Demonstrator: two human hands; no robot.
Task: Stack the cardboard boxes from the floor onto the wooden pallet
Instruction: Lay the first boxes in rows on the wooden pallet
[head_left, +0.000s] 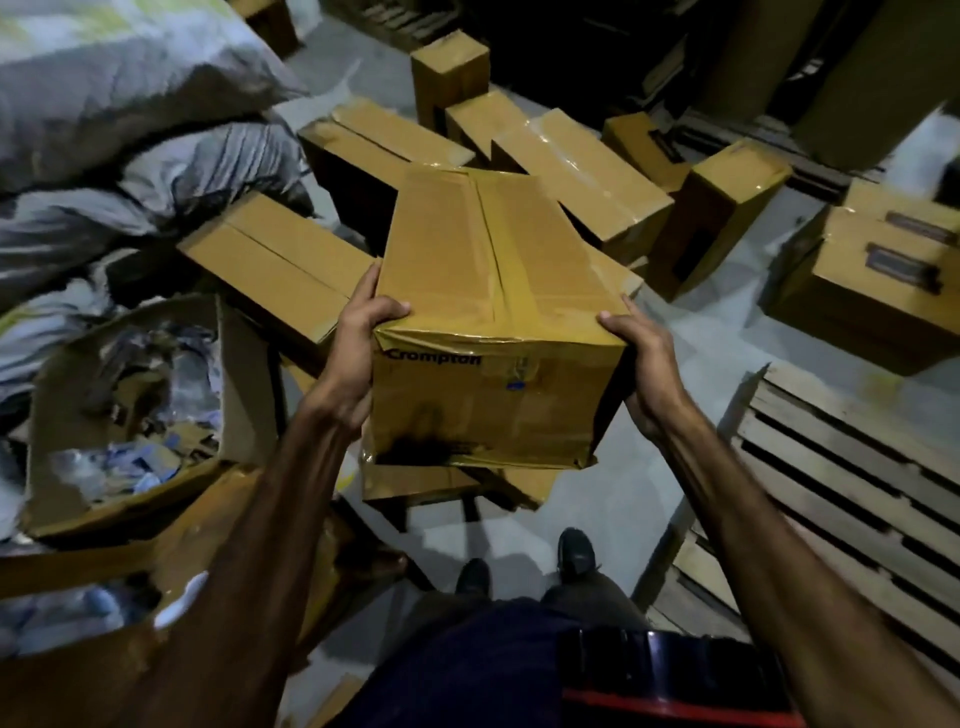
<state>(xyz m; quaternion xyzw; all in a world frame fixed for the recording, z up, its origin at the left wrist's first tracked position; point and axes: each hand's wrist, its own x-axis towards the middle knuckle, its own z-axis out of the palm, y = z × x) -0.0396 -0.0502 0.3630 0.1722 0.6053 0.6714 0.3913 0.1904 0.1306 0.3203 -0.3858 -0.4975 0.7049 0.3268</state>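
Note:
A long taped cardboard box (493, 291) with "Crompton" printed on its near end is lifted in front of me, above the floor. My left hand (358, 358) grips its near left corner, thumb on top. My right hand (644, 364) grips the near right corner the same way. The wooden pallet (841, 467) lies on the floor at the right, its near slats bare. Several more cardboard boxes (582, 176) lie scattered on the floor behind the held one. Two boxes (872, 270) sit at the far right beside the pallet's far end.
An open carton of scrap (130, 415) stands at the left, with another torn carton (78, 623) below it. Large stuffed sacks (104, 130) pile up at the upper left. My feet (519, 566) stand on the grey floor. A red and black object (670, 680) sits at the bottom edge.

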